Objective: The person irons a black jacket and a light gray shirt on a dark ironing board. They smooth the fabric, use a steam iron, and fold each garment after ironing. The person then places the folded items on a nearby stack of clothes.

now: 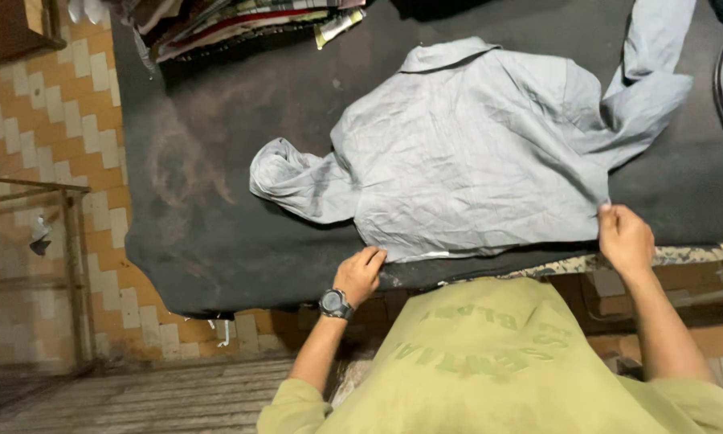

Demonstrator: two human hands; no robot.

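Olive-green T-shirt [490,362], worn, nearest. Grey shirt [474,153] is being spread flat: hem pinched by left hand [360,275] and right hand [625,239]. Smoothing beyond both hands judged next.

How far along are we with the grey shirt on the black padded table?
Done: the wrinkled light-grey collared shirt lies spread flat on the black padded table, collar away from the person. In hand: the left hand and right hand both grip its near hem edge. Left: the fabric is creased throughout, the left sleeve is bunched, and the other sleeve trails crumpled.
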